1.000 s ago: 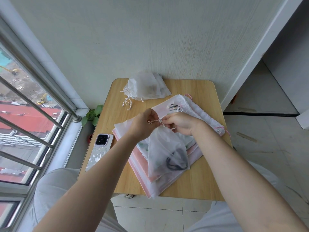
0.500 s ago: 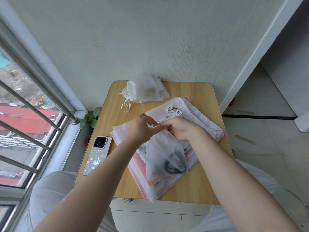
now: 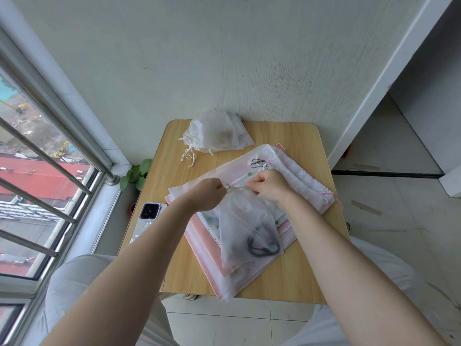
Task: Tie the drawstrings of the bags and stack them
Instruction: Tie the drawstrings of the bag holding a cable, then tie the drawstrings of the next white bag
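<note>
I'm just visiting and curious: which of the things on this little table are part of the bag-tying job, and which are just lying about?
Part of the job:
- translucent bag, its drawstring pinched by left hand and right hand
- pile of flat bags beneath it
- small heap of bags at the far edge

Just lying about:
- phone
- plant by the window

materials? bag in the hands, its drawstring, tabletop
Bag: thin translucent white, probably non-woven fabric or frosted plastic; a dark item shows through it, matte and creased.
Drawstring: looks like thin white cord; too small to tell the fibre.
Tabletop: light wood-grain, smooth, likely laminate rather than solid wood.
</note>
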